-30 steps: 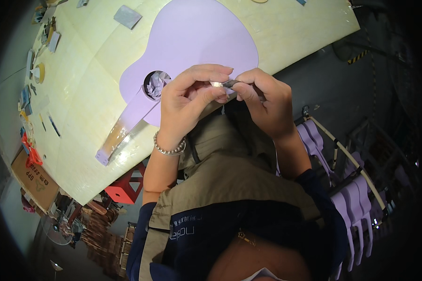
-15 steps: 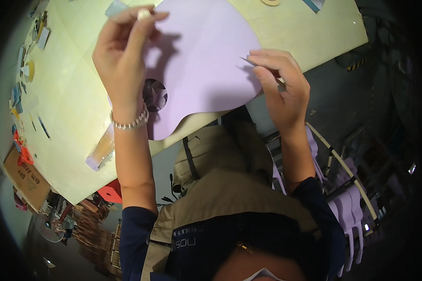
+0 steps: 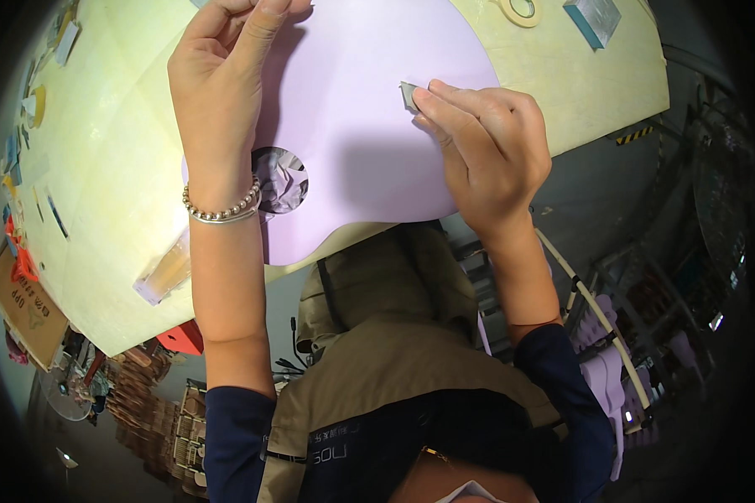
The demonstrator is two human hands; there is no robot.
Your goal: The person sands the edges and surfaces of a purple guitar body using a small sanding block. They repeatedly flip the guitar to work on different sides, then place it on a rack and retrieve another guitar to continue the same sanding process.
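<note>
A lavender guitar body (image 3: pixel 369 50) with a round sound hole (image 3: pixel 282 180) lies on the table below my hands. My right hand (image 3: pixel 495 142) is above its right part, thumb and fingers pinched on a small grey piece of sandpaper (image 3: pixel 408 95). My left hand (image 3: pixel 218 101), wearing a beaded bracelet at the wrist, is over the left side, its fingertips partly cut off by the upper edge. Its fingers are closed, with a small dark tip showing past them; what they hold cannot be made out. Crumpled lavender material shows through the hole.
A pale yellow table (image 3: pixel 117 251) spreads beneath. Tape roll (image 3: pixel 522 10) and grey-blue block (image 3: pixel 594 21) sit at the far right. A clear packet (image 3: pixel 164 272) lies left of my forearm; small tools line the left edge. Lavender parts hang on a rack (image 3: pixel 604 377) at right.
My left hand has moved up toward the upper edge. My right hand has turned and moved slightly left, so the grey piece shows its flat side. The view has shifted slightly.
</note>
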